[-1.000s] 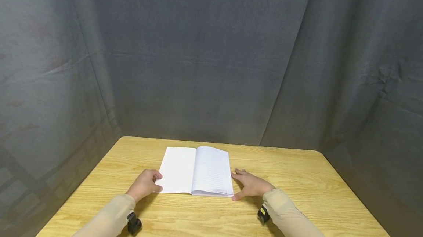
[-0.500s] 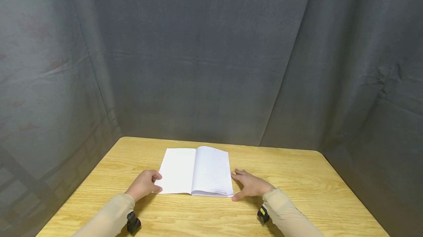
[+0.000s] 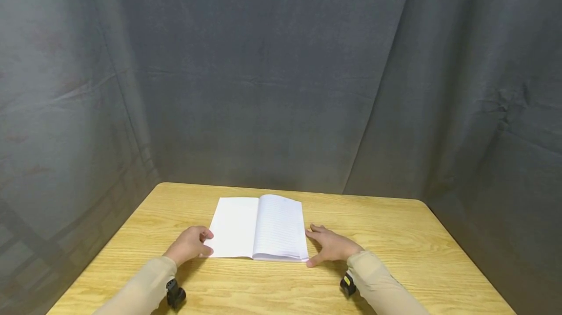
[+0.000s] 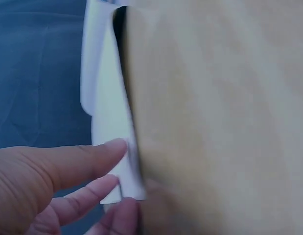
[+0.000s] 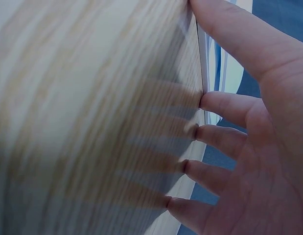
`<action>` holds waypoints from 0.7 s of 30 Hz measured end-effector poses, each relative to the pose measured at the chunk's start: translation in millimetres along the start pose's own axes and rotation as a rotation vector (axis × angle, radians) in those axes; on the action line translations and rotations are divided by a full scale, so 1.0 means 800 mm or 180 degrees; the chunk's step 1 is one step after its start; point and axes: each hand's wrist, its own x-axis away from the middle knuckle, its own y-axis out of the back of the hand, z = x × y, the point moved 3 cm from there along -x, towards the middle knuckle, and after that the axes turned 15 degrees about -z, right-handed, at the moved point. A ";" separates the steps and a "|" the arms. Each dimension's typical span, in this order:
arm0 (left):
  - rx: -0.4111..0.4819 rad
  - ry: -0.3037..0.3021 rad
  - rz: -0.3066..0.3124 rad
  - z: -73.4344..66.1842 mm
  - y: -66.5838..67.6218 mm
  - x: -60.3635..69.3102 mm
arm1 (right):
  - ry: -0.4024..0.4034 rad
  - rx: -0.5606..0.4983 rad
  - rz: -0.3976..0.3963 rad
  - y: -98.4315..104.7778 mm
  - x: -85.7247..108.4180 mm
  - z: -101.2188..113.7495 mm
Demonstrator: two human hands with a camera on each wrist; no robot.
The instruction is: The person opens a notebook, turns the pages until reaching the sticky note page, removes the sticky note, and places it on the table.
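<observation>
Barely any shift since earlier: open notebook on the surface between left hand, pinching its near corner, and right hand, spread beside the opposite edge, gripping nothing; fold pointing away.

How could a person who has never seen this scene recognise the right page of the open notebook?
Start from the wooden table before the grey curtain, where an open notebook lies between the left hand and the right hand. The right page is rounded and carries faint ruled lines, while the left page looks plain white.
</observation>
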 end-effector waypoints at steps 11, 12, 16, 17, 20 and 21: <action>0.0318 -0.0209 -0.0091 -0.064 0.022 -0.018 | -0.0057 -0.0020 -0.0008 0.001 0.000 0.003; 0.0397 -0.0235 -0.0080 -0.072 0.019 -0.019 | -0.0064 -0.0011 -0.0014 0.001 0.000 0.003; 0.0662 -0.0425 -0.0031 -0.108 0.001 -0.019 | -0.0069 0.0007 -0.0033 0.000 -0.001 0.004; 0.0716 -0.0496 -0.0006 -0.117 -0.005 -0.019 | -0.0072 0.0007 -0.0036 0.000 0.000 0.004; 0.0879 -0.0667 0.0121 -0.140 -0.024 -0.016 | -0.0071 0.0008 -0.0027 0.000 0.000 0.004; 0.0915 -0.0708 0.0163 -0.147 -0.030 -0.014 | -0.0075 0.0006 -0.0025 0.000 0.001 0.005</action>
